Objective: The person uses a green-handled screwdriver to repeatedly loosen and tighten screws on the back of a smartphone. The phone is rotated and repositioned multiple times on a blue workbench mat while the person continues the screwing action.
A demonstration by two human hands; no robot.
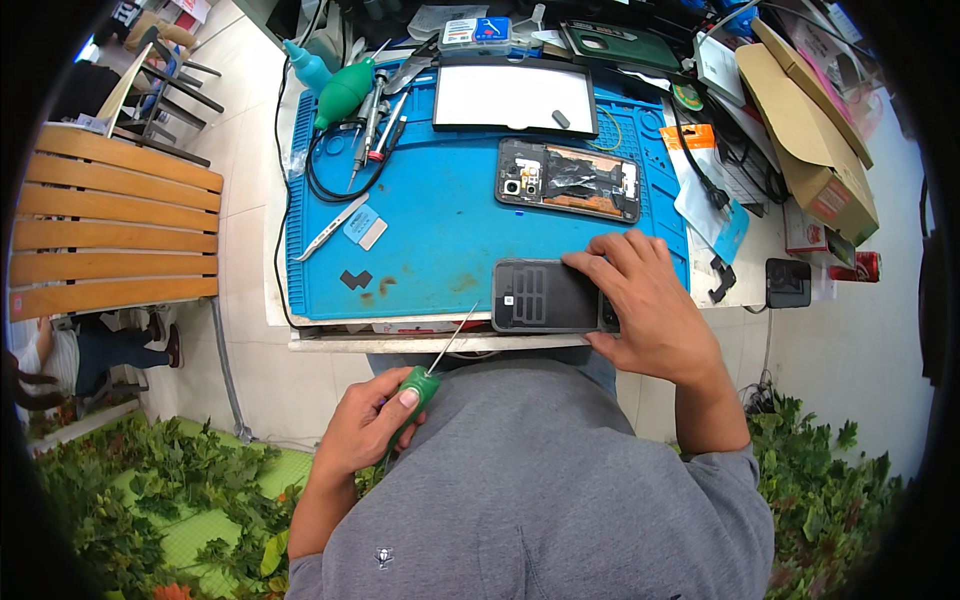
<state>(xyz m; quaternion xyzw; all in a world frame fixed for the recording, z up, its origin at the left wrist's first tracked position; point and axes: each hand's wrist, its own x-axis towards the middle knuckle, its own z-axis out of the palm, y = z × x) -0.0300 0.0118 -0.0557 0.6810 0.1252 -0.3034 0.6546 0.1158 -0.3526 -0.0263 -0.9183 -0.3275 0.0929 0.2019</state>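
My left hand (pixel 372 425) grips a green-handled tool (pixel 416 390) with a thin metal shaft, its tip pointing up toward the mat's front edge. My right hand (pixel 645 310) is closed on the right end of a dark phone back panel (pixel 545 297) lying at the front of the blue mat (pixel 430 230), fingers over its top and thumb at its lower edge. Above it lies an opened phone (pixel 567 180) with exposed inner parts. To the left are white tweezers (pixel 330 227), a small light-blue piece (pixel 365 228) and a black cut piece (pixel 356 278).
Behind are a white pad (pixel 513 92), green blower (pixel 340 93), screwdrivers (pixel 372 125), cables and a green case (pixel 620 50). At right are a plastic pouch (pixel 705 190), cardboard boxes (pixel 805 150) and a black device (pixel 788 283). A slatted bench (pixel 115 235) and a seated person (pixel 75 355) are left.
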